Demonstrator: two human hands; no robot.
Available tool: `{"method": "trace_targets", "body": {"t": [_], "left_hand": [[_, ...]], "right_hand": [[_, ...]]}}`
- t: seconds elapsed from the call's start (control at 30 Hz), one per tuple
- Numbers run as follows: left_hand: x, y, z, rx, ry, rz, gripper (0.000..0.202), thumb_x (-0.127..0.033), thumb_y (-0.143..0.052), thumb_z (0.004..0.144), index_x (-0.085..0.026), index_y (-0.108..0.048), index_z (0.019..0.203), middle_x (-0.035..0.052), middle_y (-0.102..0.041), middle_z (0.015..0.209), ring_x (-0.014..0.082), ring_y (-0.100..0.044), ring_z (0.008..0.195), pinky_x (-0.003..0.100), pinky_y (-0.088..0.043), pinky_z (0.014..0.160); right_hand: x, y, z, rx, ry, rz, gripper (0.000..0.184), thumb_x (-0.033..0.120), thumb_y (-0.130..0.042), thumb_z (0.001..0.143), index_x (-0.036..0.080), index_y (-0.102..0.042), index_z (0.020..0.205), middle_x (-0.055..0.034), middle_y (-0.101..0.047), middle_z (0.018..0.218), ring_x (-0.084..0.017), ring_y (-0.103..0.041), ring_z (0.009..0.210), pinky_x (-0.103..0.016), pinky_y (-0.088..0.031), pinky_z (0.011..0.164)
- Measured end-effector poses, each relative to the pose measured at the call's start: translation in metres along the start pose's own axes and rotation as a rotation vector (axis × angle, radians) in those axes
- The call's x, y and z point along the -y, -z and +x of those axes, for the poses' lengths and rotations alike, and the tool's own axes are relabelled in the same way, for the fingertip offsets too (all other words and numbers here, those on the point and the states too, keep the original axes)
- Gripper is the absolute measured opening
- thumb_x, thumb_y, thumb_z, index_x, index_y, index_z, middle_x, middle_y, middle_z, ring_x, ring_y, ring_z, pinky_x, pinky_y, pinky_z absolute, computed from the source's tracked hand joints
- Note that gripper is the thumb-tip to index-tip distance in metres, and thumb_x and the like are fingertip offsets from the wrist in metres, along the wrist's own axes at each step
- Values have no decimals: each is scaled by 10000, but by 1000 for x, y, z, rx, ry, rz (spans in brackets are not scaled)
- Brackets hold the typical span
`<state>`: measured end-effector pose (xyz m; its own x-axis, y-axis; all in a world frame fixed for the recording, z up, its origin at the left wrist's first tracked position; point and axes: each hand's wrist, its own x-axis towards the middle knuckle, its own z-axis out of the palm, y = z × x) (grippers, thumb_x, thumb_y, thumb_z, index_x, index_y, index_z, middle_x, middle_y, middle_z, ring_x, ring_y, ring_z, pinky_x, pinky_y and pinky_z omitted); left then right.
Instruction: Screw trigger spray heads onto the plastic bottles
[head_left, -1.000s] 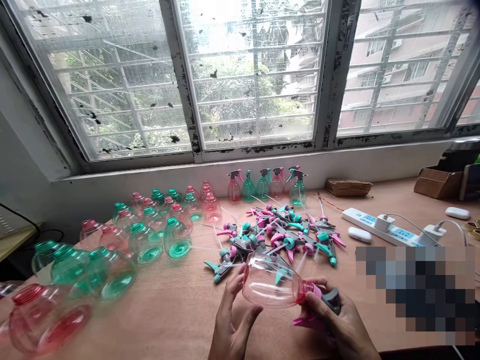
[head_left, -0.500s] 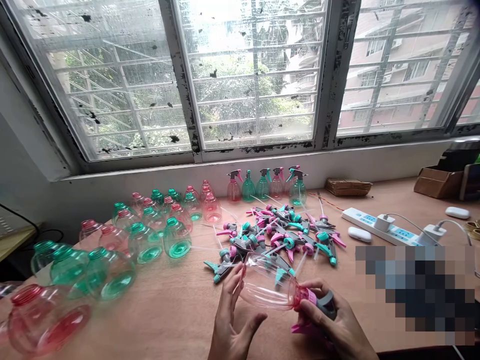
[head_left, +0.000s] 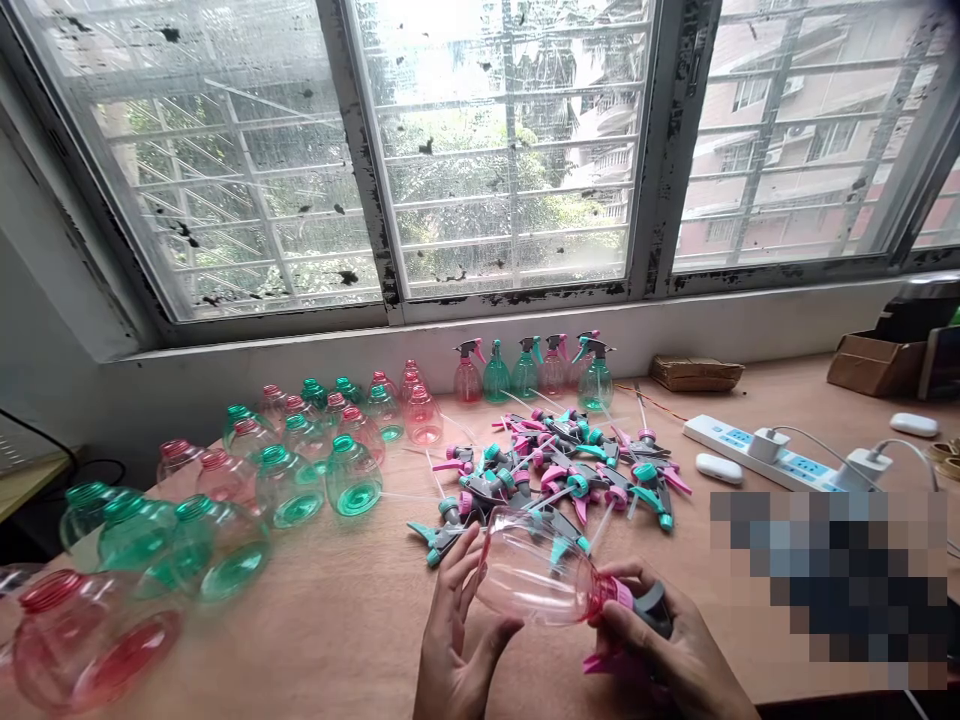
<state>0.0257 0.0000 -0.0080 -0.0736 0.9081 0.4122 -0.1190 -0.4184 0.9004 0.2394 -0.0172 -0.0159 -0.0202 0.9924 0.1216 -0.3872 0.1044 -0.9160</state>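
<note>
A clear pink spray bottle [head_left: 532, 575] lies on its side in the air above the table, its base toward the left. My right hand [head_left: 660, 635] is closed round its neck and the pink-and-grey spray head [head_left: 646, 605], whose pink trigger points down. Spread fingers of my left hand [head_left: 465, 620] rest against the bottle's base, the thumb apart from them near its lower side. Just beyond the bottle is a pile of loose spray heads [head_left: 555, 465] in pink, teal and grey, with thin tubes.
Several open pink and green bottles, such as a green one [head_left: 356, 480], stand on the left. Finished spray bottles [head_left: 523, 375] line the wall. A power strip [head_left: 772, 458], a white case [head_left: 719, 468] and a brown packet [head_left: 696, 374] lie to the right. The far-right patch is blurred out.
My left thumb has moved closer to the bottle's lower side. The bottle has turned slightly and its base has shifted a little left. My right hand keeps its hold.
</note>
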Motion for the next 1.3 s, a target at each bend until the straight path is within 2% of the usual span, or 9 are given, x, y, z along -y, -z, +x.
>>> {"method": "trace_targets", "body": {"t": [0.17, 0.37, 0.53, 0.63, 0.77, 0.9, 1.0, 1.1, 1.3], "left_hand": [[0, 2, 0, 33, -23, 37, 432, -411, -794, 832, -300, -668, 1230, 87, -543, 1496, 324, -562, 1338, 415, -467, 1119], [-2, 2, 0, -38, -62, 92, 422, -438, -792, 824, -255, -684, 1190, 115, -601, 1426, 337, -598, 1285, 419, -517, 1051], [-4, 1, 1, -47, -25, 70, 413, -438, -797, 819, -261, -689, 1177, 111, -599, 1436, 338, -589, 1300, 415, -523, 1050], [-3, 1, 1, -24, -7, 36, 427, -439, -770, 847, -288, -675, 1236, 98, -585, 1465, 331, -578, 1321, 417, -507, 1079], [-1, 0, -1, 6, 43, 52, 506, -438, -746, 870, -321, -607, 1343, 83, -579, 1480, 317, -558, 1347, 417, -477, 1116], [1, 1, -2, -8, 29, 45, 671, -450, -856, 752, -297, -570, 1339, 106, -570, 1484, 342, -536, 1363, 451, -458, 1128], [0, 0, -2, -46, 65, -2, 572, -507, -829, 759, -243, -604, 1213, 143, -556, 1490, 369, -555, 1341, 478, -462, 1115], [-2, -1, 0, -46, 73, -26, 426, -507, -774, 819, -233, -623, 1110, 140, -530, 1512, 360, -559, 1339, 471, -462, 1112], [-6, 0, 1, 2, -17, 101, 448, -491, -711, 880, -283, -654, 1273, 98, -530, 1519, 342, -449, 1428, 469, -383, 1175]], "right_hand": [[2, -1, -1, -30, -29, 34, 392, 432, -836, 794, 159, -650, 1005, -15, -731, 589, -180, -668, 537, -335, -635, 556], [5, -5, 0, -82, 3, -18, 410, 460, -850, 761, 167, -679, 992, -6, -721, 595, -176, -662, 536, -316, -627, 563], [7, -6, 0, -98, 34, -64, 420, 471, -860, 740, 168, -689, 976, -5, -712, 577, -182, -655, 526, -307, -614, 551], [6, -5, -1, -70, 18, -48, 398, 463, -847, 763, 163, -684, 967, -15, -725, 590, -178, -659, 530, -319, -629, 575], [3, -3, 0, -56, -2, -35, 381, 440, -852, 766, 169, -675, 967, -6, -733, 599, -175, -662, 528, -340, -650, 582], [-2, -1, 1, -33, -7, -63, 375, 421, -865, 757, 161, -668, 943, 0, -730, 593, -186, -689, 519, -341, -651, 571], [-4, 0, 1, -27, -5, -93, 373, 416, -874, 744, 158, -671, 922, 1, -728, 605, -190, -694, 519, -342, -653, 555], [-3, 0, 1, -27, -10, -79, 379, 425, -869, 747, 161, -667, 929, 5, -718, 585, -189, -685, 511, -352, -656, 560], [1, -2, 1, -43, -1, -45, 373, 430, -852, 770, 169, -674, 968, 3, -718, 590, -169, -658, 527, -336, -652, 588]]}}
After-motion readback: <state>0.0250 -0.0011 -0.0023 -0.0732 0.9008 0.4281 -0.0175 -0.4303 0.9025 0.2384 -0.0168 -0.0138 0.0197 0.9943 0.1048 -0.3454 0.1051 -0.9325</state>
